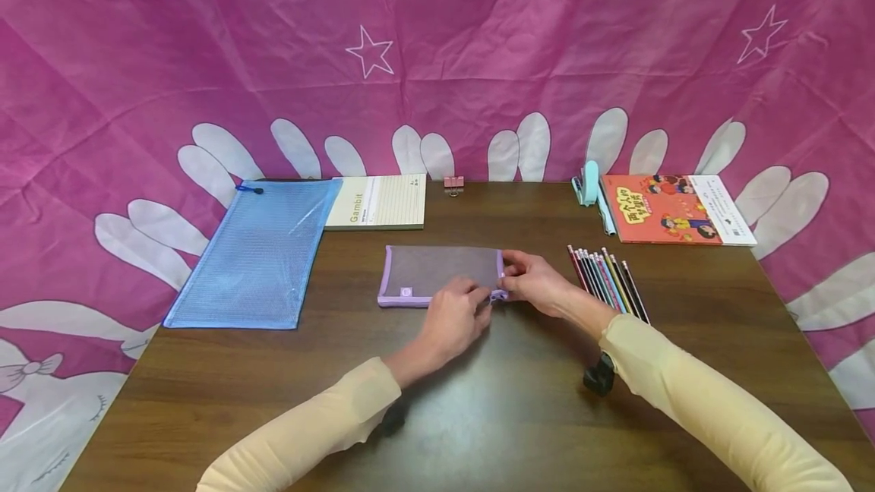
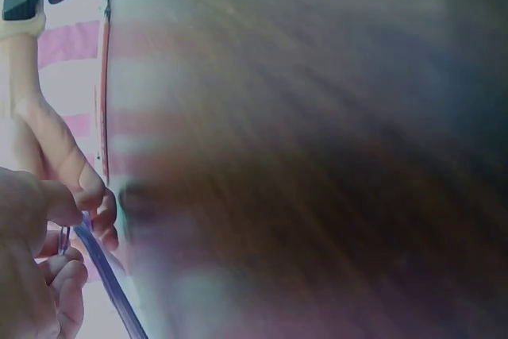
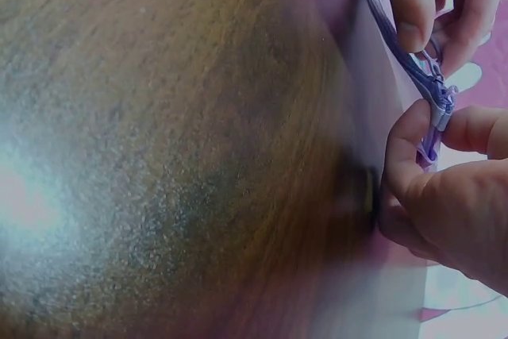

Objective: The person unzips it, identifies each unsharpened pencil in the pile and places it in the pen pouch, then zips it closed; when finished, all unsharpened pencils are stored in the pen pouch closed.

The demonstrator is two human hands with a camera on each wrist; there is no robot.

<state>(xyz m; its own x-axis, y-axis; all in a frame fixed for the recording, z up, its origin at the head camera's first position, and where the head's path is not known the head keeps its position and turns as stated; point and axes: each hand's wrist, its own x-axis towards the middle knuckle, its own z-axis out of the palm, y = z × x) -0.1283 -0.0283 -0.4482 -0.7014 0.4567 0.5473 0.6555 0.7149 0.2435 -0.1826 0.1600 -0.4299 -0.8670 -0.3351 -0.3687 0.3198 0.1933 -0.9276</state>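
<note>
A purple-edged mesh zip pouch (image 1: 437, 268) lies at the middle of the table, a small square label at its lower left. My left hand (image 1: 454, 313) pinches the zipper pull (image 3: 432, 61) near the pouch's right end, as the right wrist view shows. Beside it, my right hand (image 1: 536, 283) grips the right end of the pouch between thumb and fingers, just past the zipper. Seen from the left wrist, the zipper edge (image 2: 111, 283) runs away from the two hands, which are close together.
Right of the pouch lie several pencils (image 1: 604, 279). Behind them are a mint-green stapler (image 1: 588, 184) and a red picture book (image 1: 670, 207). A blue mesh zip bag (image 1: 253, 257) partly covers a notebook (image 1: 383, 203) at left. A pink binder clip (image 1: 453, 184) sits at the back edge.
</note>
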